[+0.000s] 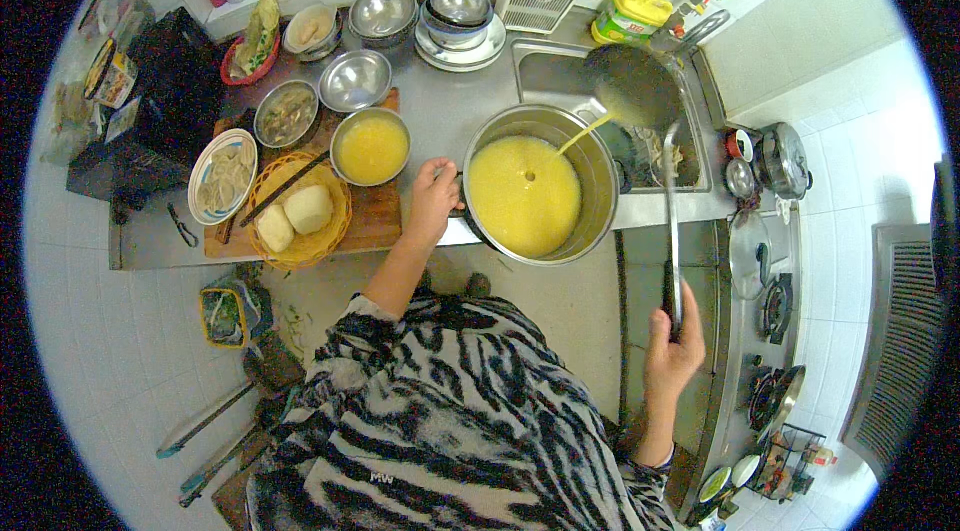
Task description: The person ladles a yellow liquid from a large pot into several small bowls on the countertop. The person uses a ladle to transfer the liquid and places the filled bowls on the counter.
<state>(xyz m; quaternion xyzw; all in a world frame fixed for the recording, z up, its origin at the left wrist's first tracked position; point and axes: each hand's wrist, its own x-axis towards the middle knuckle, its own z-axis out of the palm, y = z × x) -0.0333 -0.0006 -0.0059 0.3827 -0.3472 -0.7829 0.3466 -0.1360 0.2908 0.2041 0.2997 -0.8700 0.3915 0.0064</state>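
My left hand (435,201) grips the dark side handle of a deep steel pot (604,193), which holds yellow porridge-like liquid (525,193). In my right hand (677,343) is the long handle of a large ladle (634,92). The ladle's bowl is tilted above the pot's far right side and the sink, and a thin yellow stream runs from it into the pot. Left of the pot, a steel bowl of yellow porridge (373,148) rests on a wooden board (379,227). Near it are a wicker basket (337,242) with two steamed buns (307,210), and black chopsticks (285,188) across the basket.
A sink (555,69) lies behind and right of the pot. Stacked plates (460,54), an empty steel bowl (355,80), a bowl of food (286,114) and a bowl of dumplings (223,177) stand on the counter. A gas stove (757,261) runs along the right.
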